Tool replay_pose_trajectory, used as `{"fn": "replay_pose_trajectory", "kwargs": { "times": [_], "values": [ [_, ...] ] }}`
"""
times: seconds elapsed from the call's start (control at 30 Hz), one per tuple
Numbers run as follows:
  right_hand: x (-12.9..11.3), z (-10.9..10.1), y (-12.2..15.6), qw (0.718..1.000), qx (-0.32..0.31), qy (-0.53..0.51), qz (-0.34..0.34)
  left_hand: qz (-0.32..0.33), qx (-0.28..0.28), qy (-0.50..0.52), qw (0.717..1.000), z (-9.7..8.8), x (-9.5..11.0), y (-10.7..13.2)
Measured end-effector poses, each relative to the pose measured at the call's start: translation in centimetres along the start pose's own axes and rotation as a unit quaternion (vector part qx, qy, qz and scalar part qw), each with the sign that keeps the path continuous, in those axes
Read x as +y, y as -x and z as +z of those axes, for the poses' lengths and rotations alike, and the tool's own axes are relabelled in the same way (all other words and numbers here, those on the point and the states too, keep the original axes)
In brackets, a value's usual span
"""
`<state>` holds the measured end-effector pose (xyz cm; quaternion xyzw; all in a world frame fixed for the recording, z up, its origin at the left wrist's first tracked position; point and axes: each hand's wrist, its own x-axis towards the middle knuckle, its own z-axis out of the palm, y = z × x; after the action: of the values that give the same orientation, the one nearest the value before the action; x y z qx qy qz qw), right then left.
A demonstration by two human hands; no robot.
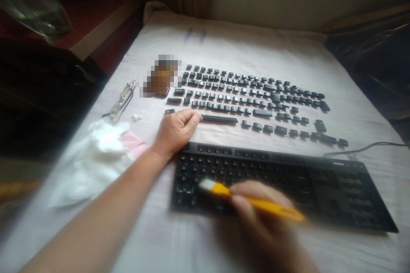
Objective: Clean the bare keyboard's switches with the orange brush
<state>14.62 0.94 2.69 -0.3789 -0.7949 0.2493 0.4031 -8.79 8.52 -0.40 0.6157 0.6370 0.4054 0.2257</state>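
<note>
A black keyboard (339, 196) with its keycaps off lies in front of me on the pale cloth. My right hand (262, 204) is closed around the yellow handle of a brush (221, 188), whose white bristles are over the left part of the keyboard; the hand is somewhat blurred. At the keyboard's top left corner rests my left hand (176, 132), fingers curled in, thumb against the forefinger. Whatever its fingers may hold is hidden. Just beyond it, the long space bar keycap (219, 119) and rows of loose black keycaps (235, 100) are laid out in keyboard order.
To the left lie a crumpled white plastic bag (92, 166) with something pink by it, eyeglasses (123, 99), small white bits (137, 117) and a phone (160, 79), partly blurred out. A cable (368, 150) runs off right. A wooden table (96, 30) stands at upper left.
</note>
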Motion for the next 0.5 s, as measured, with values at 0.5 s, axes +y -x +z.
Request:
{"fn": "replay_pose_trajectory", "kwargs": {
  "times": [0.5],
  "values": [
    [-0.27,-0.48,-0.32,1.000,0.006,-0.018,-0.006,0.000,0.001,-0.005,1.000,0.05,0.07,0.00]
  ]
}}
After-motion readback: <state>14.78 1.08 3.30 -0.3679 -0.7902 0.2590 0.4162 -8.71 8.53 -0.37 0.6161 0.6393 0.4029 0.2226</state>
